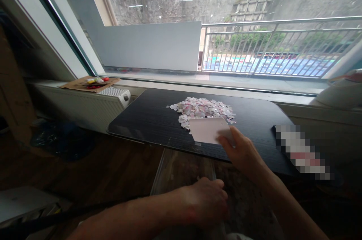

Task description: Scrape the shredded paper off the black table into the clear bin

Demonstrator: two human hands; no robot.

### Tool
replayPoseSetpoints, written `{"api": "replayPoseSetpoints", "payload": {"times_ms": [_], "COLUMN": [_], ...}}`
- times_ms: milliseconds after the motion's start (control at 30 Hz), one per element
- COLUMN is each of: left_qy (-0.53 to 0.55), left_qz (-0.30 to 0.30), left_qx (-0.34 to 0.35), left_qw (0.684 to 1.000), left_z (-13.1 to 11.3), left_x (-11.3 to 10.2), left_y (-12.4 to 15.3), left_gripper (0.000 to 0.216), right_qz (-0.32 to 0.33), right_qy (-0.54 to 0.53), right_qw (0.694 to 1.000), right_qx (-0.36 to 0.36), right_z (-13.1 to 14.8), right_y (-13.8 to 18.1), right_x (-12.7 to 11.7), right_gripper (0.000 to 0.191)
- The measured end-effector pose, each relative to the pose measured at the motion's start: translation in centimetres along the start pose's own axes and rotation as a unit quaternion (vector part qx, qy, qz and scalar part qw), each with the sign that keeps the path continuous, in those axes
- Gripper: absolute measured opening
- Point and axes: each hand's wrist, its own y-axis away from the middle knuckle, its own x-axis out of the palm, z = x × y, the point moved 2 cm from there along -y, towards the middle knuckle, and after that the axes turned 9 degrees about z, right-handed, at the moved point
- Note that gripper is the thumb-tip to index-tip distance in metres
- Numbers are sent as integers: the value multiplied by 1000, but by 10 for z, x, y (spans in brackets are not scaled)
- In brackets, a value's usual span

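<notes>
We hold the white scraper (206, 130) in our right hand (241, 147), just beside the paper scraps (203, 108) heaped on the black tabletop (144, 115); below, our left hand (207, 202) grips the clear plastic bin (159, 170).

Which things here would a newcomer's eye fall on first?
First, the heap of pale scraps on the black table. Next, the pale card in the right hand, at the heap's near side. Then the bright window behind the table, with a railing outside.
</notes>
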Motion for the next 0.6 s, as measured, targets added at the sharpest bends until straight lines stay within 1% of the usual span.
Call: {"api": "replayPoseSetpoints", "payload": {"times_ms": [67, 233, 367, 433, 600], "left_qy": [-3, -2, 2, -1, -6], "left_qz": [-7, -17, -3, 1, 21], "left_qx": [-2, -2, 5, 15, 20], "left_qw": [1000, 1000, 1000, 1000, 1000], "left_z": [1, 2, 3, 3, 3], "left_x": [0, 1, -1, -2, -5], "left_y": [1, 3, 4, 5, 3], "left_gripper": [8, 5, 7, 9, 12], "right_qz": [6, 6, -19, -19, -22], "right_qy": [2, 16, -10, -30, -83], "right_qw": [1000, 1000, 998, 997, 993], "right_qx": [4, 26, 62, 75, 77], "right_z": [-2, -11, -21, -27, -39], "right_y": [2, 12, 13, 15, 25], "right_x": [-2, -14, -16, -15, -15], "right_gripper": [13, 16, 16, 17, 20]}}
